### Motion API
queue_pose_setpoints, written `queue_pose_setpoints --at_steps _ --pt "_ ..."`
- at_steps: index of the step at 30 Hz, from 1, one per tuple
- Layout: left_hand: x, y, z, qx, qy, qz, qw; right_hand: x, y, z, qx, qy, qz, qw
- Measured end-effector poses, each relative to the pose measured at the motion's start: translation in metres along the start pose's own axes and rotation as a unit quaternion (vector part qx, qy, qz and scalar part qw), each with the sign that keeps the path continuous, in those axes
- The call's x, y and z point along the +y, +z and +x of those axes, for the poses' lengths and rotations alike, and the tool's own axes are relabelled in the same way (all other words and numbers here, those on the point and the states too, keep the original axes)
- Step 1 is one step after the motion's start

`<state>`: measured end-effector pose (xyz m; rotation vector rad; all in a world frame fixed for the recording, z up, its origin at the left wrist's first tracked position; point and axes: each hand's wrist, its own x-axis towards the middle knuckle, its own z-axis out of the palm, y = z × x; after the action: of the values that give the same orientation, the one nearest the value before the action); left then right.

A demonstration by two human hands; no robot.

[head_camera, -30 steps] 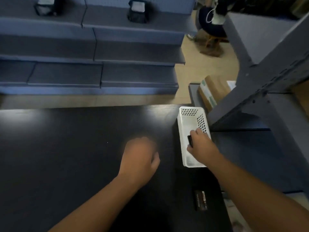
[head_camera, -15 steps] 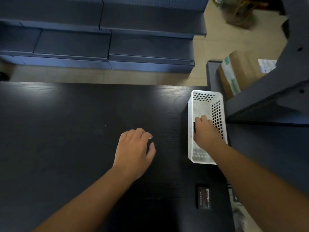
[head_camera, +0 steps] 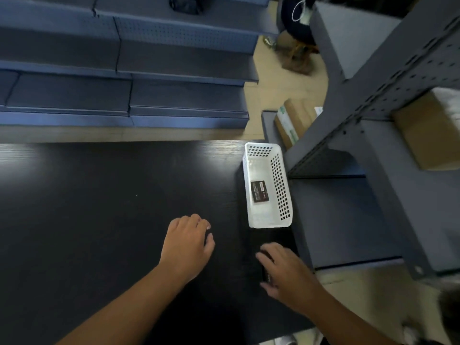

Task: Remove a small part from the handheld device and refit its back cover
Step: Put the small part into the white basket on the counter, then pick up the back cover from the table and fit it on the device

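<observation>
A small black battery (head_camera: 260, 191) with a red-and-white label lies flat in the white perforated basket (head_camera: 280, 185) at the right edge of the black table (head_camera: 99, 220). My right hand (head_camera: 286, 272) hovers palm down, fingers spread, over a dark flat item (head_camera: 265, 275) near the table's front right corner; only a sliver of that item shows. My left hand (head_camera: 189, 247) rests palm down on the table with its fingers loosely curled. Whatever lies under it is hidden, black against black.
A grey metal shelf frame (head_camera: 373, 125) stands right beside the table and basket, with cardboard boxes (head_camera: 293, 120) on and behind it. Blue-grey shelving (head_camera: 124, 70) runs along the far side across a strip of beige floor.
My right hand has left the basket, leaving the battery in it, and moved back toward me over the dark item. The left hand has stayed in place.
</observation>
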<state>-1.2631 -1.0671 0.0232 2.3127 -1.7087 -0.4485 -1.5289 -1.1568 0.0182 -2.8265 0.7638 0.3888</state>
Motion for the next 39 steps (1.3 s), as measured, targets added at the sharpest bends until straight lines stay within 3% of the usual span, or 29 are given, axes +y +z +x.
queue_pose_setpoints --at_steps 4,6,14,19,23,29,39 --pt "-0.004 0.008 -0.02 -0.007 -0.023 -0.003 1.0 0.01 0.039 -0.005 -0.157 0.043 -0.003 0.987" --pt "-0.009 0.01 -0.03 -0.006 -0.037 0.0 0.999 0.013 0.048 -0.001 -0.189 0.044 -0.011 0.981" --pt "-0.025 0.005 -0.064 -0.001 -0.078 0.013 0.997 0.016 0.061 -0.004 -0.165 0.03 -0.041 0.985" --pt "-0.044 -0.014 -0.09 -0.006 -0.092 0.027 0.995 -0.011 0.017 0.018 -0.155 -0.001 -0.05 0.987" --pt "-0.074 -0.049 -0.126 0.006 -0.106 0.03 0.994 -0.08 -0.051 0.063 -0.12 -0.09 -0.058 0.987" --pt "-0.147 -0.105 -0.2 0.05 -0.158 0.027 0.986 -0.24 -0.132 0.11 -0.064 -0.227 -0.097 0.967" --pt "-0.311 -0.172 -0.354 0.124 -0.27 0.001 0.955 -0.492 -0.162 0.172 0.0 -0.304 -0.104 0.947"
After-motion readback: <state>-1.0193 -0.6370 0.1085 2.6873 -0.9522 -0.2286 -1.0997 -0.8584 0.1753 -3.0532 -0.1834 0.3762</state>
